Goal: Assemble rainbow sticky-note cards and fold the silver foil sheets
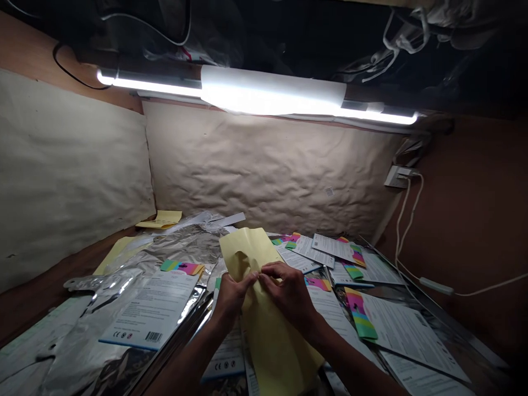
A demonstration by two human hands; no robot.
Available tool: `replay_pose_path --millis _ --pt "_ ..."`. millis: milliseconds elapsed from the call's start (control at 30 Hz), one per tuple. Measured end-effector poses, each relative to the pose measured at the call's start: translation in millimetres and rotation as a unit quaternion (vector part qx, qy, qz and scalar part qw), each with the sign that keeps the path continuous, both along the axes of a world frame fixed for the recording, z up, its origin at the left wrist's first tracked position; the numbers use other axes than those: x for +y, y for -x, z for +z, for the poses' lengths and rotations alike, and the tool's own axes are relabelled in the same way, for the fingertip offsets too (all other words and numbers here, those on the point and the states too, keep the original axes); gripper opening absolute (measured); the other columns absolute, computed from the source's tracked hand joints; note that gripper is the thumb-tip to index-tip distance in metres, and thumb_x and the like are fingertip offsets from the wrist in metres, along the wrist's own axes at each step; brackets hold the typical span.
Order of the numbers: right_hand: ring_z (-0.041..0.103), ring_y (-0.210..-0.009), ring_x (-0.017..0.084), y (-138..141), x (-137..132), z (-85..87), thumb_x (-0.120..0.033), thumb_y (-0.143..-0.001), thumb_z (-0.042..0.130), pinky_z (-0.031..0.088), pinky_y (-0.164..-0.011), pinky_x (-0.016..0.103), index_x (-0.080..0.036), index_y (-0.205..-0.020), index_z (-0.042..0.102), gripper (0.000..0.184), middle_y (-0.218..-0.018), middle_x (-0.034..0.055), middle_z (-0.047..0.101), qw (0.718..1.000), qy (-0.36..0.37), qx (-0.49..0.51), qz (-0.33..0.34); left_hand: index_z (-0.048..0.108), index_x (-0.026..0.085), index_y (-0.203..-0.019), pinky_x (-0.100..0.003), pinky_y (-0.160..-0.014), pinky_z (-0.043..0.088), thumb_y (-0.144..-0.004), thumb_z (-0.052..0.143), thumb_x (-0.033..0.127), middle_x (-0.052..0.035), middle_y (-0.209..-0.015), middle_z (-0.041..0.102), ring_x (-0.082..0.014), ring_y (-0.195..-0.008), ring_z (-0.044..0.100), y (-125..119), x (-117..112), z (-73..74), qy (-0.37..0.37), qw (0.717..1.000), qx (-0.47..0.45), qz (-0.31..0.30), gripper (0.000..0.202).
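Observation:
My left hand (233,297) and my right hand (286,291) meet at the middle of a pale yellow sheet (270,341), pinching and creasing it between their fingers. The sheet looks like thin, glossy backing paper. Its upper part (243,247) rises crumpled beyond my fingers, and its lower part hangs towards me. Under my hands lie printed white instruction cards, such as one with a barcode (150,311), and silver foil sheets (177,247). Part of the pile is hidden by my hands and forearms.
Card packaging with rainbow-coloured strips (358,313) is scattered at the right. A yellow paper scrap (160,220) lies at the back left. Beige paper lines the low walls, with a tube lamp (264,91) above and a white cable (437,286) at the right.

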State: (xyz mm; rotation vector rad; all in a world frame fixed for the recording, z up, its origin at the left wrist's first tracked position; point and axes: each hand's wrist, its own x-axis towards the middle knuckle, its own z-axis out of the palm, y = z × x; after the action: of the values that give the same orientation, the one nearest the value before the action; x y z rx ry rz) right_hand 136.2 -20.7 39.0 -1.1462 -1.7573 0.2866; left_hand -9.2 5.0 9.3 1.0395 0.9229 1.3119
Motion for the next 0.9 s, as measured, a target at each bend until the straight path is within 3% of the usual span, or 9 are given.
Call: replay_pose_path --millis 200,267,367,467,567,700,900 --pt "0.070 -0.074 0.018 -8 3 7.8 -0.018 -0.083 0.061 0.052 -0.070 0.028 -0.022 -0.079 0.075 0.015 -0.081 0.0021 0.075 0.999 0.015 -0.026 -0.040 0.073 0.008 -0.095 -0.034 -0.063 0.059 -0.064 0.084 0.039 -0.0128 -0.085 0.077 -0.0309 -0.077 0.073 -1 1 -1.4 0.007 1.000 0.030 -0.007 0.046" --pt "0.070 -0.074 0.018 -29 8 13.8 -0.022 -0.085 0.060 0.052 -0.068 0.026 -0.021 -0.081 0.074 0.014 -0.082 0.0021 0.076 0.998 0.037 -0.017 -0.053 0.073 0.009 -0.096 -0.035 -0.067 0.060 -0.063 0.084 0.038 -0.0125 -0.088 0.077 -0.0301 -0.079 0.073 -1 6 -5.3 0.024 1.000 0.010 0.006 0.046" --pt "0.070 -0.077 0.017 -76 13 14.4 -0.029 -0.088 0.057 0.053 -0.070 0.026 -0.020 -0.085 0.073 0.019 -0.086 0.0028 0.076 0.995 0.037 -0.035 -0.091 0.073 0.010 -0.096 -0.034 -0.068 0.060 -0.061 0.085 0.034 -0.0118 -0.095 0.076 -0.0279 -0.082 0.073 2 13 -8.5 0.061 0.995 -0.019 0.074 0.044" --pt "0.069 -0.076 0.020 -121 12 -2.3 -0.030 -0.087 0.056 0.052 -0.070 0.030 -0.020 -0.081 0.072 0.020 -0.084 0.0047 0.075 0.987 0.038 -0.077 -0.133 0.073 0.011 -0.096 -0.032 -0.069 0.061 -0.060 0.085 0.030 -0.0100 -0.099 0.076 -0.0262 -0.084 0.073 5 18 -5.0 0.069 0.987 -0.062 0.128 0.043" --pt "0.068 -0.076 0.022 -146 5 -28.0 -0.029 -0.086 0.058 0.051 -0.069 0.033 -0.020 -0.079 0.072 0.018 -0.082 0.0057 0.074 0.981 0.051 -0.118 -0.145 0.073 0.012 -0.100 -0.031 -0.068 0.061 -0.060 0.085 0.028 -0.0087 -0.097 0.076 -0.0256 -0.084 0.073 8 19 0.5 0.059 0.985 -0.088 0.137 0.044" --pt "0.067 -0.084 0.022 -150 -1 -53.1 -0.026 -0.089 0.056 0.052 -0.077 0.034 -0.022 -0.087 0.072 0.017 -0.089 0.0057 0.074 0.976 0.057 -0.158 -0.135 0.074 0.012 -0.100 -0.029 -0.070 0.061 -0.061 0.085 0.027 -0.0094 -0.100 0.076 -0.0243 -0.085 0.073 9 21 0.6 0.058 0.983 -0.085 0.151 0.043" --pt "0.067 -0.088 0.021 -147 0 -64.3 -0.023 -0.093 0.053 0.051 -0.082 0.032 -0.022 -0.092 0.072 0.019 -0.095 0.0050 0.073 0.957 0.052 -0.250 -0.141 0.074 0.011 -0.099 -0.029 -0.071 0.061 -0.060 0.085 0.025 -0.0099 -0.101 0.076 -0.0244 -0.086 0.073 10 23 -1.2 0.075 0.981 -0.097 0.153 0.043"
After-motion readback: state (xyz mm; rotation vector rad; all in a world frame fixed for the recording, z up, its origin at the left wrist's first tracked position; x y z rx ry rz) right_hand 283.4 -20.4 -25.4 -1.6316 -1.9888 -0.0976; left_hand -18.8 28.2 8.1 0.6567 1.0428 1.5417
